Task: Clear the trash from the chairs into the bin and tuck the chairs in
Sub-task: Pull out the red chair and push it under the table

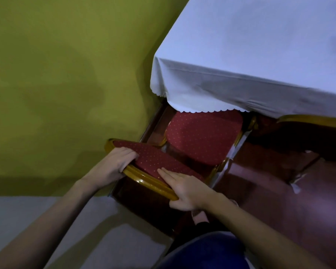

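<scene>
A chair with a gold frame and red dotted upholstery stands at the table's corner, its seat point(202, 136) partly under the white tablecloth point(231, 55). My left hand point(114, 164) grips the top left of the chair's backrest point(155, 162), fingers curled over the padded front. My right hand point(184, 189) holds the backrest's right end, fingers laid flat on the red padding and thumb under the gold rim. No trash lies on the visible part of the seat. No bin is in view.
A green wall point(56, 84) runs close along the chair's left side. A second gold-framed chair point(308, 131) sits at the right, tucked under the tablecloth. Dark red floor point(279, 191) lies to the right, pale floor point(27, 220) to the left. My knee point(208, 249) is below.
</scene>
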`<state>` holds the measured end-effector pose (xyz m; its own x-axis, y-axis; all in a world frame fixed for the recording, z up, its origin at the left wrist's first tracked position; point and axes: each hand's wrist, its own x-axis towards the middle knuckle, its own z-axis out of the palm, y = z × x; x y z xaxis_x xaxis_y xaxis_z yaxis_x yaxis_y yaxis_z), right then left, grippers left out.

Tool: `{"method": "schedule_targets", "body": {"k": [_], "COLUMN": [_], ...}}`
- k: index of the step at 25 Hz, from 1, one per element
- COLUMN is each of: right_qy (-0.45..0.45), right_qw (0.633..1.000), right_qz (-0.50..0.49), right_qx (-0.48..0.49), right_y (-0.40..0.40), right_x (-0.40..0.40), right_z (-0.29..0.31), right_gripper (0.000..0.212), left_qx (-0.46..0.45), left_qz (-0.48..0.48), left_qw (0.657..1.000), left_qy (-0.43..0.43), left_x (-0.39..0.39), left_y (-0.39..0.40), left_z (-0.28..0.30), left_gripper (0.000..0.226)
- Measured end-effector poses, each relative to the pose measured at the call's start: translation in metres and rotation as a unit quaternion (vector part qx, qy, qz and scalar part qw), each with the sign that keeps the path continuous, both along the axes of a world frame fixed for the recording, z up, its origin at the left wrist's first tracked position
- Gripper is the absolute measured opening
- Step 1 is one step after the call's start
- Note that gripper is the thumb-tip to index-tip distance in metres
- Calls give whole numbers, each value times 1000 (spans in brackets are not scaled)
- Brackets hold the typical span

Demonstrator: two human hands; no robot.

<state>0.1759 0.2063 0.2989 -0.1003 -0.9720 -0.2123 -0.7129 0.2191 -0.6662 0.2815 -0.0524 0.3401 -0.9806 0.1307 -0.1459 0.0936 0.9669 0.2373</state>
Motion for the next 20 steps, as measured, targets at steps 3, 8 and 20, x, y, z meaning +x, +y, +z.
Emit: {"method": "schedule_targets", "body": {"k": [3, 8, 20], "right_qy": [9, 30, 158], "right_qw": [1000, 997, 938], "right_qz": [-19, -71, -306], "right_qx": [1, -9, 40], "right_y": [0, 7, 43], "right_x": [-21, -70, -191], "right_z": [3, 10, 17], "right_gripper": [91, 84, 42], "left_qx": [4, -1, 22], "left_qz": [21, 21, 47], "left_qw": [1000, 1000, 997], "left_qy": [2, 20, 65], "left_x": [-23, -79, -245], "left_y": [-3, -2, 36], "left_z": [-6, -12, -3], "left_gripper": [31, 17, 23]}}
